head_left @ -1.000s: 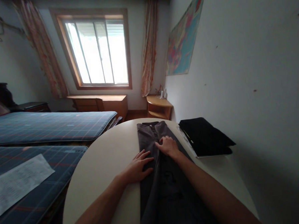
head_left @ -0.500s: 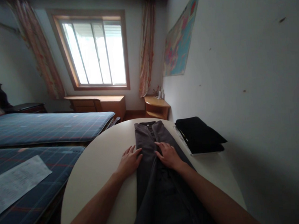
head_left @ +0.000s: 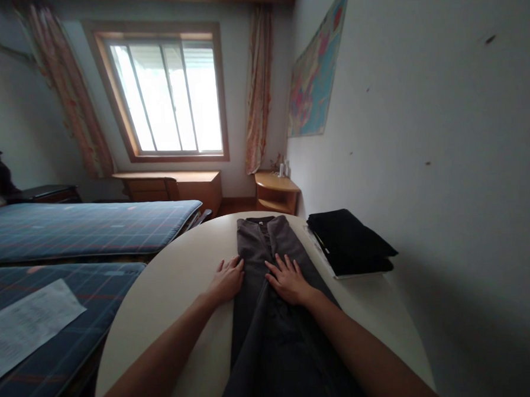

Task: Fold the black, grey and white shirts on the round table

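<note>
A long dark grey garment (head_left: pixel 253 270) lies lengthwise on the round cream table (head_left: pixel 176 286), folded narrow. At its far end shows a dark opening with a small white label; its near end runs out of the bottom of the view. My left hand (head_left: pixel 227 281) rests at the garment's left edge, fingers stretched forward and touching the cloth. On top of the garment, right of its middle, my right hand (head_left: pixel 289 282) lies flat with fingers spread. Neither hand lifts the cloth.
Folded black cloth (head_left: pixel 349 238) sits at the table's right, beside the white wall (head_left: pixel 442 112). Two plaid mattresses (head_left: pixel 89 228) are on the left, a printed sheet (head_left: pixel 31 323) on the nearer one. A wooden corner shelf (head_left: pixel 276 183) stands beyond the table.
My right hand has spread its fingers and flattened on the garment. My left hand's fingers have drawn closer together at the left edge. The camera view has shifted slightly.
</note>
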`<state>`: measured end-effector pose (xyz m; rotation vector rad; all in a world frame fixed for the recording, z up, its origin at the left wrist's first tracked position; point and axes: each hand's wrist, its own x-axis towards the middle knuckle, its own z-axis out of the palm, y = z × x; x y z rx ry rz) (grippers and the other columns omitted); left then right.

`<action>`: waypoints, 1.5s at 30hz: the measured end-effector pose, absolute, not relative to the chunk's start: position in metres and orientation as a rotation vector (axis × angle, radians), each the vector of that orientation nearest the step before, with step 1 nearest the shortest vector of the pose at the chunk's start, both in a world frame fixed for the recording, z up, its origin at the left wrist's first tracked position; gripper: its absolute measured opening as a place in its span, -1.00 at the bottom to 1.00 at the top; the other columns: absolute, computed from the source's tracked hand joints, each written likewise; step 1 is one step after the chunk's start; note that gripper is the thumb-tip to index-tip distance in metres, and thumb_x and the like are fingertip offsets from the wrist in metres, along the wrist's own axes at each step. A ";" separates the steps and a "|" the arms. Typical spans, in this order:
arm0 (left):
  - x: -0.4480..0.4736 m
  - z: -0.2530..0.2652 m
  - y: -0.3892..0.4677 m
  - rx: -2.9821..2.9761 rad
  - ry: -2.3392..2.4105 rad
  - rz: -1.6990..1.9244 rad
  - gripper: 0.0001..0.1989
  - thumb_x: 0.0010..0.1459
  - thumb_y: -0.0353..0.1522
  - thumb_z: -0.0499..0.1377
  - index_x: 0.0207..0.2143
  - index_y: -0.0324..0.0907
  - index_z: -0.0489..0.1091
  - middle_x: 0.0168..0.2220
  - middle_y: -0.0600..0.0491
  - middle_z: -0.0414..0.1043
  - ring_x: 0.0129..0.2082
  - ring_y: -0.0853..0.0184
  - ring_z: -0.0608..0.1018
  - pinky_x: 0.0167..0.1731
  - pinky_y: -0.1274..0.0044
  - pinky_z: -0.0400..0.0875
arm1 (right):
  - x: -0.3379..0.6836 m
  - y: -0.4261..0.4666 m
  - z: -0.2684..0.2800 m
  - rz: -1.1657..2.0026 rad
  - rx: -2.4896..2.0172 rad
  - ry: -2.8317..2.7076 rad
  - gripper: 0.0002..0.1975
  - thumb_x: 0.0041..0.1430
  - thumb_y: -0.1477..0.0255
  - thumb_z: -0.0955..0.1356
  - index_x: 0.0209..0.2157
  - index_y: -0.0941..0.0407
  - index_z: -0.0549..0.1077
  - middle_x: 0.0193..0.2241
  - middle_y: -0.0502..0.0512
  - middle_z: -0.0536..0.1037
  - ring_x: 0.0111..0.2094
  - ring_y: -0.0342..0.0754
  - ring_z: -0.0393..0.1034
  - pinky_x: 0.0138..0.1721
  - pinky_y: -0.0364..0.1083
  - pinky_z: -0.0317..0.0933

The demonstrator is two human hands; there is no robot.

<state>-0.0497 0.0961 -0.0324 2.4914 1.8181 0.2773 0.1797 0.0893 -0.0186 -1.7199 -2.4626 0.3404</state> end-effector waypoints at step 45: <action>-0.062 0.023 0.012 2.121 1.152 0.325 -0.46 0.15 -0.11 0.22 0.11 -0.14 0.25 -0.24 0.07 0.50 -0.35 0.33 0.50 -0.35 0.51 0.34 | 0.217 0.029 -0.005 0.689 -1.185 -2.225 -0.55 0.29 0.29 0.31 0.18 0.08 0.39 0.16 0.17 0.46 0.23 0.09 0.28 0.27 0.11 0.11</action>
